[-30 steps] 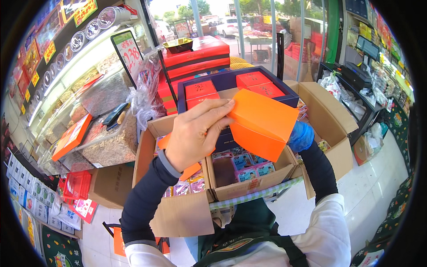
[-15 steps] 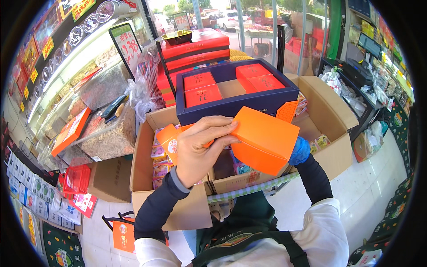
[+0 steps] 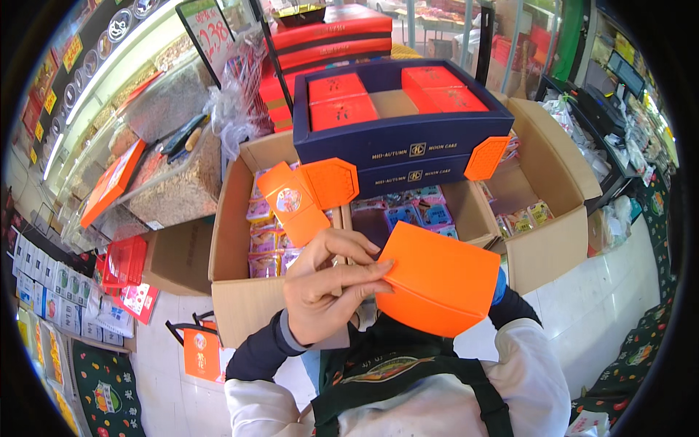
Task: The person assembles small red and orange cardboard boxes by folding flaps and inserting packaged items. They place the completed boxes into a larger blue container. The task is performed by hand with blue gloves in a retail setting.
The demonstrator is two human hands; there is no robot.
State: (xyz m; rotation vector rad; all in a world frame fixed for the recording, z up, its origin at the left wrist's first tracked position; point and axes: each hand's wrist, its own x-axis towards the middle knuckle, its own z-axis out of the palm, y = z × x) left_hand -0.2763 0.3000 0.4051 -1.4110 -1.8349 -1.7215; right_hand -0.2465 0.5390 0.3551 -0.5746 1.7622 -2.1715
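In front of my chest I hold an orange cardboard box [image 3: 440,280], tilted, with one broad side facing up. My left hand [image 3: 328,288] is bare and pinches the box's left edge between thumb and fingers. At the box's right side is my right hand [image 3: 499,285] in a blue glove; the box hides most of it and its fingers. Ahead stands a dark blue gift box [image 3: 404,154] with several red boxes [image 3: 342,109] in it and a bare gap in the middle. Flat orange folded pieces [image 3: 295,204] lie at its left front corner, and an orange piece [image 3: 486,158] leans at its right.
Open cartons [image 3: 240,211] with small wrapped packs [image 3: 419,213] support the gift box. Clear bins of dry goods [image 3: 175,178] stand left, red boxes [image 3: 335,40] behind. An orange carrier bag [image 3: 202,351] is on the floor. A counter with a monitor [image 3: 625,73] stands right.
Both hands have brought the orange box down toward my body, and it has turned slightly. The view has tipped down, so the gift box's front and the folded orange pieces show more fully.
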